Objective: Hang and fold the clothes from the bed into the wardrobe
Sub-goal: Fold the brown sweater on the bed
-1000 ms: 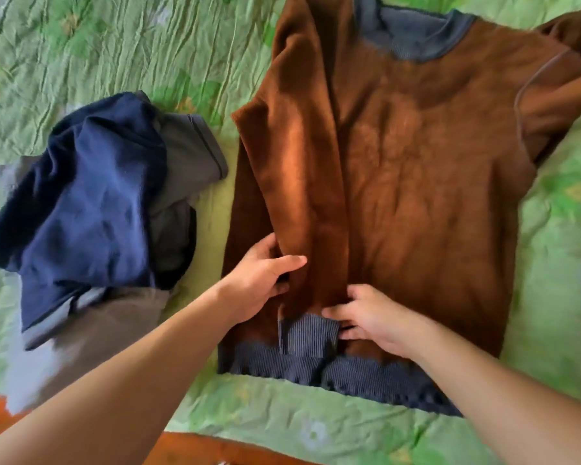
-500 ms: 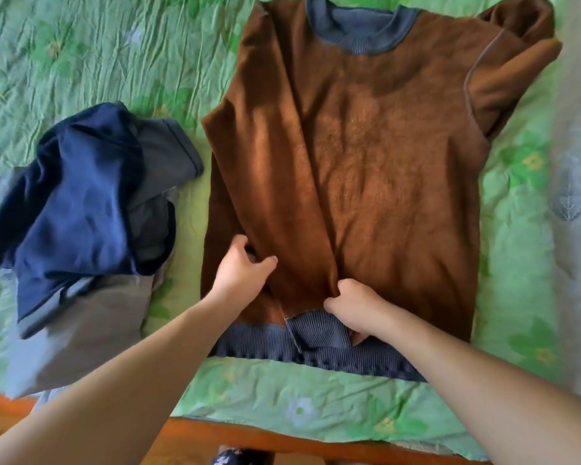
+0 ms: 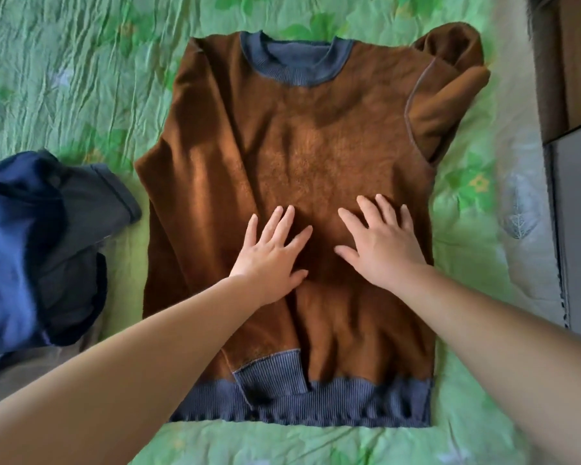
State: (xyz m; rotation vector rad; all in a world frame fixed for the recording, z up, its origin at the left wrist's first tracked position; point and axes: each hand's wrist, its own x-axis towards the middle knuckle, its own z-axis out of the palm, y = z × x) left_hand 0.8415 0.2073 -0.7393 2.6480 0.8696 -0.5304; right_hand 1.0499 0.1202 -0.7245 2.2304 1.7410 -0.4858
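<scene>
A brown sweater [image 3: 302, 142] with grey-blue ribbed collar, cuff and hem lies flat on the green bedspread [image 3: 64, 78]. Its left sleeve is folded in over the body, the cuff [image 3: 269, 374] resting by the hem. The right sleeve [image 3: 450, 92] is bunched at the upper right. My left hand [image 3: 269, 253] and my right hand [image 3: 379, 243] both press flat on the sweater's middle, fingers spread, side by side.
A heap of navy and grey clothes [image 3: 37, 250] lies at the left of the bed beside the sweater. Dark furniture [image 3: 571, 162] stands along the right edge of the bed.
Both hands let go of the folded sleeve near the cuff and moved up onto the sweater's middle, fingers now spread flat. The view has shifted up the bed.
</scene>
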